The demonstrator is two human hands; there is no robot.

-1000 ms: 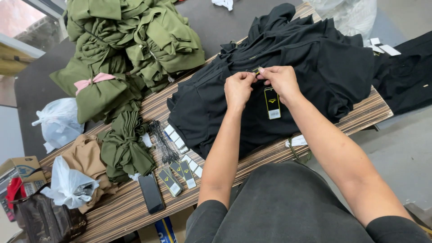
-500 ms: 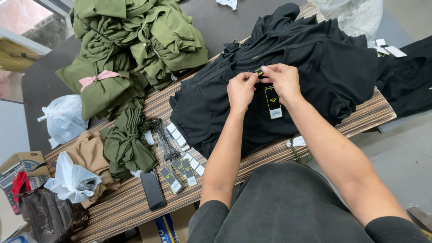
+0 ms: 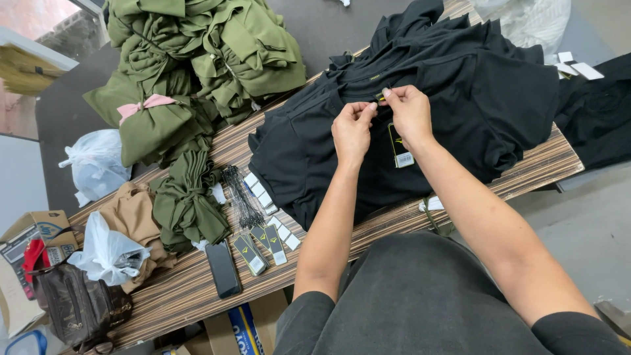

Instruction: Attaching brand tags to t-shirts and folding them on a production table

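Black knit garment [image 3: 460, 92], spread on the striped wood-grain bench [image 3: 539, 167], neck seam uppermost. Left hand [image 3: 353, 131] and right hand [image 3: 411, 113]: grips pinched shut on the seam; black card hang tag [image 3: 399, 146] dangles below. Risk: tag fastener slipping or snagging the knit; olive garment pile [image 3: 210, 46] well apart.

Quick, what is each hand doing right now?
Left hand: pinched shut on the black garment collar.
Right hand: pinched shut at the same spot, hang tag beneath.

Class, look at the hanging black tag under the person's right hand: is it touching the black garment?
Touching. The head view shows the tag lying flat on the black garment, just below the right hand, with no gap.
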